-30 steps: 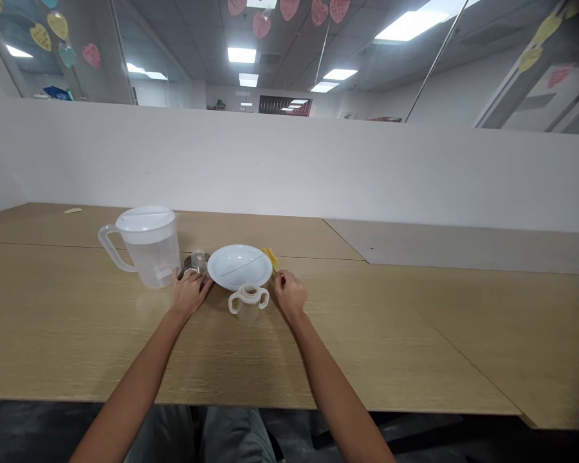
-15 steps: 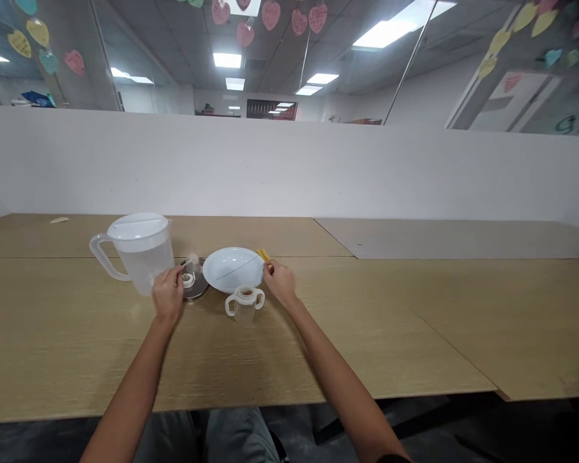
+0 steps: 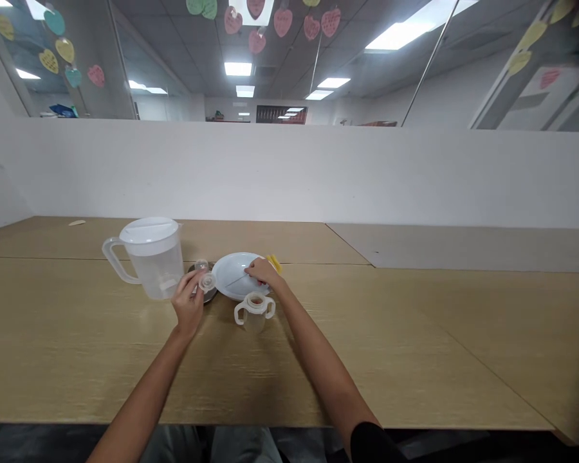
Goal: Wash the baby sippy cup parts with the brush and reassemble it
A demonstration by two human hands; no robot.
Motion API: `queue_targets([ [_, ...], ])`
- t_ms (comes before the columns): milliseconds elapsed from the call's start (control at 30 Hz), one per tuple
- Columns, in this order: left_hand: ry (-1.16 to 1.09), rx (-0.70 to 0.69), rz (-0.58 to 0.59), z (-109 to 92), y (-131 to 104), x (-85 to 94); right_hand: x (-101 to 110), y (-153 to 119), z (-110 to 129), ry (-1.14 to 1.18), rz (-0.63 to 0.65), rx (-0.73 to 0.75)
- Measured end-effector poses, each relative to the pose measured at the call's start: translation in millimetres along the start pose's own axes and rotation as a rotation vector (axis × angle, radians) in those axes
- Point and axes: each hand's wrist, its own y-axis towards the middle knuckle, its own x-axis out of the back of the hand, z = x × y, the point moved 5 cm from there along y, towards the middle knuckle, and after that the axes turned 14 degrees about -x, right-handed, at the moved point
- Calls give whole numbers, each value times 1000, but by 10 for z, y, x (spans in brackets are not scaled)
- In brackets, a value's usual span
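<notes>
Between the fingertips of my left hand (image 3: 189,302) is a small round translucent cap (image 3: 207,281), held above a dark round metal tray (image 3: 210,296). Another small clear piece (image 3: 201,264) is just behind it. My right hand (image 3: 264,272) reaches over a white plate (image 3: 229,262), its fingers closed at one end of a thin straight stick (image 3: 235,281) that crosses the plate. A bit of red shows under those fingers. In front of the plate stands a clear cup (image 3: 254,315) with two white handles and a white collar.
A lidded translucent pitcher (image 3: 157,260) stands at the left, close to my left hand. Something yellow (image 3: 274,262) lies behind my right wrist. A flat pale piece (image 3: 76,222) lies far back left on the wooden table (image 3: 390,354). A white wall (image 3: 289,173) rises behind.
My left hand has lifted the round cap up from the tray. My right hand has moved left, from the plate's right edge to over the plate. The view has shifted slightly.
</notes>
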Motion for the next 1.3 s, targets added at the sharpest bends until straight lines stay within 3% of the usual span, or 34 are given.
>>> queue_targets([
  [100,-122,-57,-57,-72,-13,-52,48,21,-8,24,-24,-3],
  [233,-220,-51,-103,-94,-36,-168,292,-9,67,177,-208,62],
  [333,-252,1,-103,-74,-56,-292,518,-121,125,298,-325,100],
  [467,-296,57,-59,5,-113,-436,777,-364,211,464,-369,172],
  [633,-232,74,91,114,-205,-522,929,-695,405,630,-288,360],
  [933,-147,48,236,146,-311,-554,876,-1148,689,712,42,509],
  [1300,-187,76,339,108,-356,-606,777,-1209,797,636,-37,564],
])
